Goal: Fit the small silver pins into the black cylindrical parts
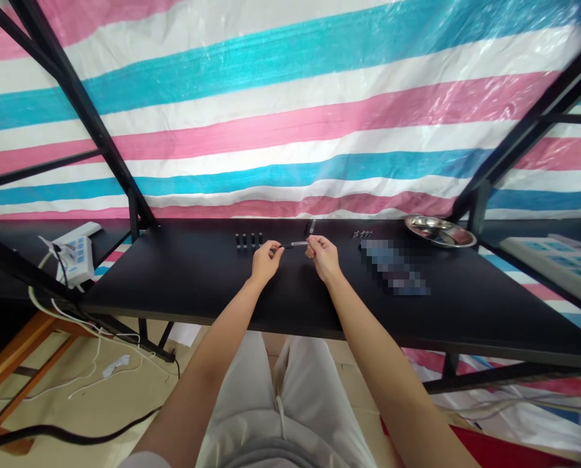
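Observation:
Both my hands are above the black table point(212, 279), with a slim pen point(299, 244) held level between them. My left hand point(266, 261) pinches its dark end. My right hand point(323, 255) grips the clear end with closed fingers. The two parts look in line; whether they are fully joined is too small to tell. Just beyond my right hand lie a clear slim piece point(312, 225) and a dark one beside it. Several small black cylinders point(244, 240) stand in a row past my left hand.
Several tiny clear pieces point(362, 234) lie right of my right hand. Near them is a pixelated flat object point(392, 266). A shiny metal dish point(440, 233) sits at the back right. Black frame posts point(117, 162) and a striped sheet point(290, 130) bound the table.

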Demonstrator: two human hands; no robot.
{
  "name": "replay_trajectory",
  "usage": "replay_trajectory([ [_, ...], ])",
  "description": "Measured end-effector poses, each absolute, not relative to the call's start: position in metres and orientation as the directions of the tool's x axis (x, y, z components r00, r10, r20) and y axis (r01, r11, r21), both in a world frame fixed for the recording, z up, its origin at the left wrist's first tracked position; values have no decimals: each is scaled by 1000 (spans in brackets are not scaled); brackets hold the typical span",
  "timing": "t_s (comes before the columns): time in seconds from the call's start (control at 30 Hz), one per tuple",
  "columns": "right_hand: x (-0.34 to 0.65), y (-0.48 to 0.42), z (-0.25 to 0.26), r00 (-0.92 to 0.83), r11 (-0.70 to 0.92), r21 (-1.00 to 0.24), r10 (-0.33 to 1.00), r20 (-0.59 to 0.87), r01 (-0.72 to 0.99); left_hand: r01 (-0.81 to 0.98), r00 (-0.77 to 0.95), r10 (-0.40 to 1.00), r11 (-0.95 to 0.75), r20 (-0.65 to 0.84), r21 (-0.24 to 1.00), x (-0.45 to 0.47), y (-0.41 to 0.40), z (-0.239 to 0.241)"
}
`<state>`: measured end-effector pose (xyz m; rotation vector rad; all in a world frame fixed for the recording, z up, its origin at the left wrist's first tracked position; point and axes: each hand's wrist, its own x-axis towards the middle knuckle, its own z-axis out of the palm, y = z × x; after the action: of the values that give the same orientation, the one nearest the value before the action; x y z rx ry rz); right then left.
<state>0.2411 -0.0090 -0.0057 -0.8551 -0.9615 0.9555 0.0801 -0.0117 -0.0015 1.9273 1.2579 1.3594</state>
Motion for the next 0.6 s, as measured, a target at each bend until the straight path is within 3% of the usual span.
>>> replay_trajectory([
  [0.33, 244, -10, -5, 194, 265, -889, 959, 205, -373, 185, -22, 944, -319, 329, 929, 79, -12, 6],
  [0.6, 244, -12, -3, 124, 212, -882, 977, 176, -421, 65, -10, 955, -294, 296, 953, 80, -9, 4],
])
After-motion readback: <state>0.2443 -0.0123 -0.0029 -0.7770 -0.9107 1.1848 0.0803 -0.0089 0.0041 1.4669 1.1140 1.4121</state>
